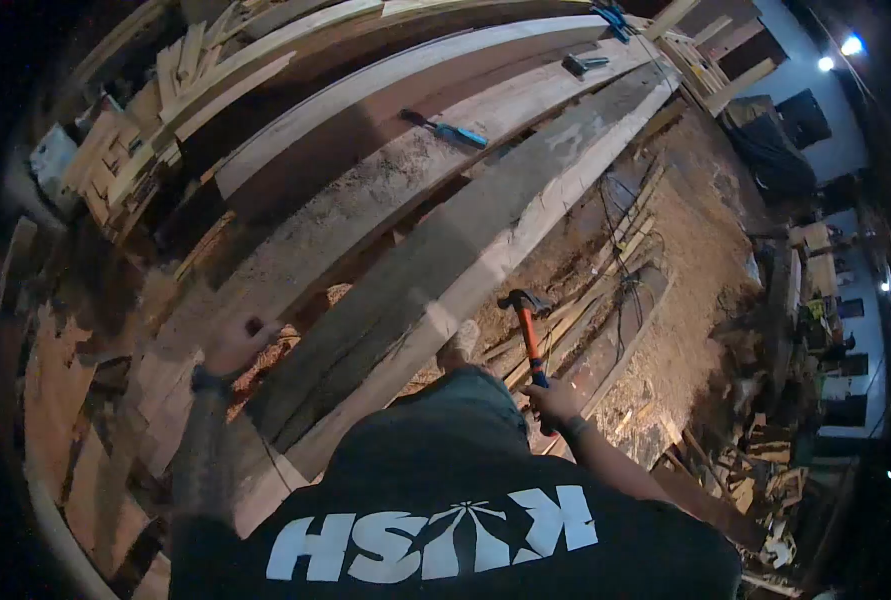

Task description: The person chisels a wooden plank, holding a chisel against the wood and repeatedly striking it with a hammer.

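My right hand (557,400) is wrapped round the handle of a claw hammer (529,338), which has an orange and dark blue grip. Its dark metal head points away from me, over the ground beside a long timber beam (415,270). On the other side of that beam, my left hand (235,347) is smeared by motion, above the near end of a second, sawdust-covered board (305,235). Whether its fingers hold anything is unclear. On the second board lies a blue-and-black tool (447,130), its kind hard to make out.
Farther along lie a dark tool (585,65) and another blue tool (613,20). Scrap wood (115,150) is piled at left, with more offcuts (765,470) at lower right. Sawdust (700,290) covers the ground, and thin strips and a dark cord (620,245) lie beside the beam.
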A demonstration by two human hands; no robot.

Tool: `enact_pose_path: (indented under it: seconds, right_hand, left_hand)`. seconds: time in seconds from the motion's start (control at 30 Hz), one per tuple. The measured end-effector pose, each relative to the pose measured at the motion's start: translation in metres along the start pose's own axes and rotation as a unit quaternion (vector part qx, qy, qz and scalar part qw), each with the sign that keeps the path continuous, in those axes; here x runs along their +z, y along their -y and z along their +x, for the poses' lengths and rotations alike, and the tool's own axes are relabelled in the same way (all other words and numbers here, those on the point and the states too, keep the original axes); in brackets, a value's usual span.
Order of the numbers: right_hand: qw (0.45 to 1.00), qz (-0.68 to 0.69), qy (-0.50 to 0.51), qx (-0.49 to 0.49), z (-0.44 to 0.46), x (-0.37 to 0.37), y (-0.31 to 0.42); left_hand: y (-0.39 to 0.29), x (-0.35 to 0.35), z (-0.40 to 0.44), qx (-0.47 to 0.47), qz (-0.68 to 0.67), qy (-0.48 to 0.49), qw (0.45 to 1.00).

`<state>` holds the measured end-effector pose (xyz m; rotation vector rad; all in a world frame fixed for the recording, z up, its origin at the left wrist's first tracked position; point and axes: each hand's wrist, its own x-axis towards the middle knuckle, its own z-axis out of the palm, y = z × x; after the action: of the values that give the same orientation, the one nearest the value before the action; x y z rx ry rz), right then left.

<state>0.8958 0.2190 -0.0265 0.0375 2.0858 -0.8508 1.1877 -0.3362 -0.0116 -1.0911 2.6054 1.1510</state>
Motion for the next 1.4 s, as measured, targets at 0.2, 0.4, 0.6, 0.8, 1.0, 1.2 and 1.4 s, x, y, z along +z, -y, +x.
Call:
enact_pose_path:
  seconds: [0.2,0.4,0.6,0.8,1.0,1.2,1.4]
  right_hand:
    - [0.995,0.066,0.04,0.062,0.104,-0.048,-0.016]
    - [0.992,0.093,0.033,0.082,0.191,-0.134,-0.047]
    - [0.998,0.041,0.025,0.043,0.202,-0.186,-0.074]
    - [0.962,0.211,0.048,0.168,0.177,-0.163,-0.115]
    - [0.96,0.242,-0.038,0.134,0.082,-0.104,-0.062]
    - [0.963,0.215,-0.161,0.018,-0.014,-0.059,-0.017]
    - [0.936,0.286,-0.12,-0.167,-0.075,-0.039,0.029]
  left_hand:
    - [-0.201,0.114,0.176,0.284,-0.006,0.016,0.959]
    - [-0.352,0.177,0.333,0.356,0.168,-0.222,0.892]
    - [-0.357,0.179,0.441,0.332,0.278,-0.058,0.9]
    - [-0.394,0.135,0.325,0.395,0.134,-0.022,0.909]
    - [-0.386,0.176,0.17,0.617,-0.146,0.006,0.773]
    - [-0.337,0.239,0.116,0.599,-0.206,-0.018,0.774]
    - [-0.316,0.242,0.105,0.602,-0.093,0.047,0.791]
